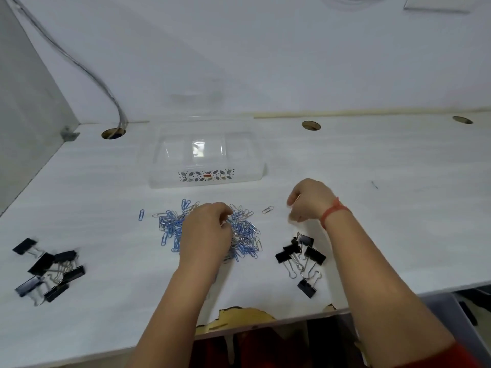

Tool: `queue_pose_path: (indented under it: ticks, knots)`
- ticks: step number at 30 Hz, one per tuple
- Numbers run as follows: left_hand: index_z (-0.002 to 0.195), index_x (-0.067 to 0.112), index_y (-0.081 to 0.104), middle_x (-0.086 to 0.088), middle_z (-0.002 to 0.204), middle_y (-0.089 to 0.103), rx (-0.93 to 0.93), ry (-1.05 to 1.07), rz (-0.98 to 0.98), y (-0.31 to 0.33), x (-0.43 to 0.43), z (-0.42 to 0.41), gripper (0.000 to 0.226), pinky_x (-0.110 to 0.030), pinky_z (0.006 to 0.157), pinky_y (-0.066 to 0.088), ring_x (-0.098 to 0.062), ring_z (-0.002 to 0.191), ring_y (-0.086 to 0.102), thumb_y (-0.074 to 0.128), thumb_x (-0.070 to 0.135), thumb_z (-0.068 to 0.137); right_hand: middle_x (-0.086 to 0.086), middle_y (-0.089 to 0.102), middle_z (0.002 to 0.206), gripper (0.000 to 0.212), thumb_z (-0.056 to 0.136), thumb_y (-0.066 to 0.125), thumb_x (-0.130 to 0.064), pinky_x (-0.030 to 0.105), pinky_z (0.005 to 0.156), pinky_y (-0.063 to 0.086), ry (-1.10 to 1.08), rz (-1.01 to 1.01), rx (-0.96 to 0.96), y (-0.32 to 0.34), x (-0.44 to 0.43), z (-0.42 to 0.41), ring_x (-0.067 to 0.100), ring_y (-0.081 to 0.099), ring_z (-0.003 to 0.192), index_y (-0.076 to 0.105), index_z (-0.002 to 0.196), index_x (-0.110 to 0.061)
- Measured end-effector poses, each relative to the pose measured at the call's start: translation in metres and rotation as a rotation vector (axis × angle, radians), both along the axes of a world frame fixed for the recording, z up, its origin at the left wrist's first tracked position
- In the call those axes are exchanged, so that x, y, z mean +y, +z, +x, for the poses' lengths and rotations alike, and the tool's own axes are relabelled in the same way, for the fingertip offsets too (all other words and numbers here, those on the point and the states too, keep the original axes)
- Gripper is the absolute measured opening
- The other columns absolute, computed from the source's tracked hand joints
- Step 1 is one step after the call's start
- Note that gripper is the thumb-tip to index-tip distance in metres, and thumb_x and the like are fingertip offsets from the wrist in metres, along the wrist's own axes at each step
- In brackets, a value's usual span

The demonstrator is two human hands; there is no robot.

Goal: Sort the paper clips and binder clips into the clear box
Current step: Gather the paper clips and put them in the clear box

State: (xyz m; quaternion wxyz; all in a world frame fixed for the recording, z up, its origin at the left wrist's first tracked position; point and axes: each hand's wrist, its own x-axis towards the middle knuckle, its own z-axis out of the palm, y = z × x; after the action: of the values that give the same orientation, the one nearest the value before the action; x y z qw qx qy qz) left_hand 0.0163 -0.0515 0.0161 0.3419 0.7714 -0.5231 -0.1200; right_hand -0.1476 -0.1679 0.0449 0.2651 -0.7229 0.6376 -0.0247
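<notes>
A clear plastic box [255,166] with a leaf-pattern label stands at the back middle of the white table. In front of it lies a heap of blue and silver paper clips [247,235]. My left hand [207,235] lies on the heap, its curled fingers pinching some of the clips. My right hand [309,201] hovers to the right of the heap with fingers loosely curled, and nothing shows in it. A single silver clip [267,209] lies just left of that hand. Black binder clips lie in one group below my right wrist [303,257] and another at the far left [47,269].
One blue paper clip [141,215] lies apart, left of the heap. Cable holes [311,125] pierce the table's back edge, and cables drop into the left hole [113,133]. The table's front edge [239,318] is chipped. A grey wall panel stands at left.
</notes>
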Motion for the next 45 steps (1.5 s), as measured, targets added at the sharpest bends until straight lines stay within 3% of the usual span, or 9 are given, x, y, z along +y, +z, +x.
queue_pose_path:
  ticks: [4, 10, 16, 21, 26, 34, 39, 42, 45]
  knots:
    - [0.108, 0.017, 0.07, -0.003, 0.104, 0.069, 0.009, -0.003, 0.026, -0.004, -0.003, -0.006, 0.032, -0.03, 0.086, 0.046, -0.021, 0.099, 0.062, 0.056, 0.006, 0.082, -0.001, 0.061, 0.086, 0.03, 0.07, 0.068, 0.002, 0.021, 0.071, 0.041, 0.115, 0.001, -0.037, -0.011, 0.011, 0.024, 0.017, 0.059, 0.084, 0.071, 0.096, -0.014]
    - [0.102, 0.019, 0.071, 0.003, 0.098, 0.071, 0.072, 0.107, -0.059, -0.009, 0.015, 0.009, 0.025, -0.023, 0.078, 0.043, -0.013, 0.088, 0.062, 0.061, 0.008, 0.082, 0.007, 0.073, 0.099, 0.024, 0.075, 0.062, 0.002, 0.022, 0.069, 0.044, 0.289, 0.005, -0.068, -0.02, 0.035, 0.062, 0.016, 0.06, 0.081, 0.074, 0.089, -0.013]
    - [0.095, 0.017, 0.072, -0.001, 0.093, 0.072, 0.081, 0.3, -0.132, -0.022, 0.039, 0.039, 0.018, -0.03, 0.08, 0.048, -0.02, 0.083, 0.065, 0.061, 0.009, 0.083, 0.008, 0.071, 0.107, 0.029, 0.08, 0.051, 0.002, 0.026, 0.083, 0.048, 0.132, -0.158, -0.065, -0.014, 0.024, 0.061, 0.024, 0.064, 0.1, 0.071, 0.1, -0.007]
    - [0.094, 0.012, 0.072, -0.008, 0.097, 0.071, -0.001, 0.41, -0.124, -0.03, 0.043, 0.071, 0.019, -0.032, 0.075, 0.043, -0.028, 0.088, 0.065, 0.057, 0.008, 0.084, 0.006, 0.072, 0.107, 0.029, 0.082, 0.052, 0.002, 0.027, 0.085, 0.051, 0.257, -0.025, -0.147, -0.02, 0.04, 0.088, 0.021, 0.065, 0.098, 0.075, 0.096, -0.01]
    - [0.105, 0.007, 0.069, -0.017, 0.108, 0.066, -0.108, 0.489, -0.107, -0.041, 0.029, 0.108, 0.028, -0.037, 0.082, 0.043, -0.036, 0.099, 0.059, 0.051, 0.004, 0.084, 0.007, 0.073, 0.106, 0.028, 0.084, 0.051, -0.001, 0.027, 0.089, 0.047, -0.012, -0.186, -0.219, -0.016, 0.019, 0.075, 0.022, 0.065, 0.103, 0.074, 0.097, -0.008]
    - [0.095, 0.007, 0.072, -0.008, 0.095, 0.065, -0.188, 0.213, -0.06, -0.047, 0.007, 0.099, 0.028, -0.027, 0.075, 0.037, -0.027, 0.091, 0.058, 0.049, -0.003, 0.083, 0.009, 0.063, 0.115, 0.03, 0.087, 0.045, -0.002, 0.029, 0.089, 0.044, 0.252, -0.172, -0.223, -0.04, 0.049, 0.116, 0.025, 0.058, 0.107, 0.069, 0.103, -0.009]
    - [0.084, 0.013, 0.073, 0.003, 0.086, 0.066, -0.051, 0.143, -0.148, -0.047, 0.026, 0.087, 0.03, -0.025, 0.073, 0.041, -0.015, 0.082, 0.06, 0.05, -0.006, 0.079, 0.004, 0.068, 0.113, 0.03, 0.089, 0.044, -0.004, 0.028, 0.093, 0.045, 0.284, -0.175, -0.299, -0.037, 0.046, 0.122, 0.02, 0.061, 0.106, 0.071, 0.099, -0.013]
    - [0.093, 0.011, 0.072, 0.001, 0.093, 0.067, -0.055, 0.217, -0.185, -0.042, 0.017, 0.092, 0.028, -0.023, 0.076, 0.039, -0.013, 0.086, 0.058, 0.05, -0.003, 0.083, 0.007, 0.064, 0.115, 0.03, 0.091, 0.043, -0.005, 0.029, 0.093, 0.043, 0.11, -0.314, -0.379, -0.044, 0.034, 0.129, 0.022, 0.057, 0.109, 0.068, 0.106, -0.011]
    - [0.105, 0.008, 0.069, -0.005, 0.102, 0.067, -0.102, 0.215, -0.146, -0.04, 0.003, 0.096, 0.028, -0.021, 0.078, 0.035, -0.02, 0.095, 0.059, 0.049, 0.002, 0.087, 0.007, 0.062, 0.115, 0.035, 0.088, 0.041, 0.0, 0.027, 0.091, 0.042, 0.215, -0.252, -0.299, -0.05, 0.035, 0.139, 0.023, 0.054, 0.111, 0.071, 0.101, -0.012]
